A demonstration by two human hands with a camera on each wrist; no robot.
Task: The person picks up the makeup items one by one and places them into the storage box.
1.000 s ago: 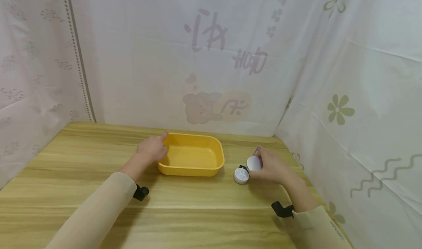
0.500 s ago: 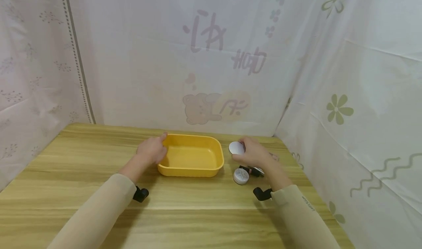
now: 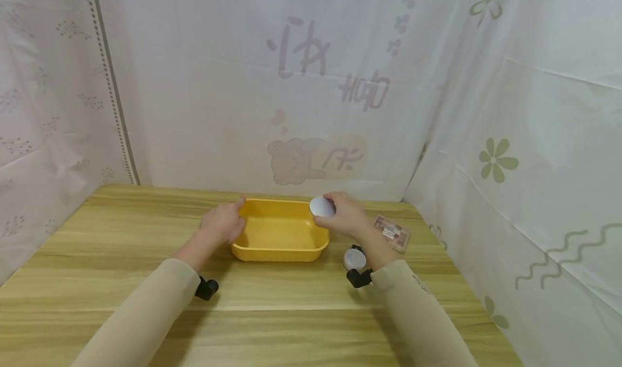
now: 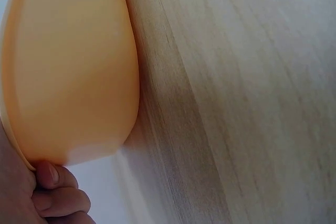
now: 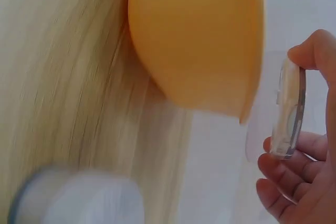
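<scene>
My left hand (image 3: pixel 222 224) grips the left end of a yellow plastic basin (image 3: pixel 278 255). In the left wrist view its curled fingers (image 4: pixel 62 198) press against the rim. My right hand (image 3: pixel 347 216) pinches a round, flat, white-topped compact (image 3: pixel 322 207) by its edge. It is held above the basin's right end in the head view. Seen edge-on in the right wrist view, the compact (image 5: pixel 289 108) has a clear rim and sits between thumb and fingers, beside the basin wall (image 5: pixel 194 40).
A round white-lidded jar (image 3: pixel 354 259) stands right of the basin, close to my right wrist. A palette with several coloured pans (image 3: pixel 392 233) lies farther right on the wooden table (image 3: pixel 272 324). Something black beside the jar is mostly hidden by my arm. Patterned curtains (image 3: pixel 218 86) enclose the table.
My right hand has carried the compact left, from beside the jar to over the basin's right end. The palette has come into view behind it. My left hand stays on the basin.
</scene>
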